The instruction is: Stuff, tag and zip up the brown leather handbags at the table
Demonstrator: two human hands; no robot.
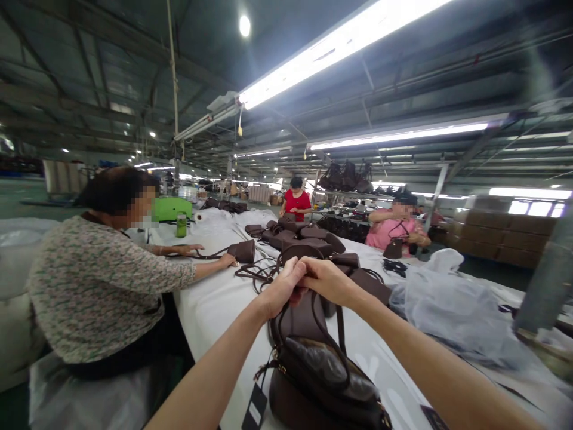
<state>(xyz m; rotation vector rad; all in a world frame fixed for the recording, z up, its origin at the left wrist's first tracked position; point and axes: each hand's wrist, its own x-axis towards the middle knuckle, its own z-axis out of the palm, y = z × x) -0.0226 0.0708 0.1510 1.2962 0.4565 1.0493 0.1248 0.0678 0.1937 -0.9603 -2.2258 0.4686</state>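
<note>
A dark brown handbag (pixel 322 391) lies close in front of me, with a clear plastic-looking piece (pixel 313 358) in its opening. A black hang tag (pixel 255 407) dangles at its left end. Above the bag, my left hand (pixel 285 286) and my right hand (pixel 329 280) meet with fingers pinched together. Thin brown straps (pixel 341 331) run from the bag up to both hands, which seem closed on them; the exact grip is hidden by my fingers. Another brown bag piece (pixel 302 316) lies just beneath my hands.
Several brown bags (pixel 286 236) are heaped farther up the white-covered table (pixel 210 298). At left, a seated co-worker (pixel 102 280) handles a small bag (pixel 243 252). Clear plastic bags (pixel 456 298) lie at right. A green bottle (pixel 181 225) stands at far left; two more people work beyond.
</note>
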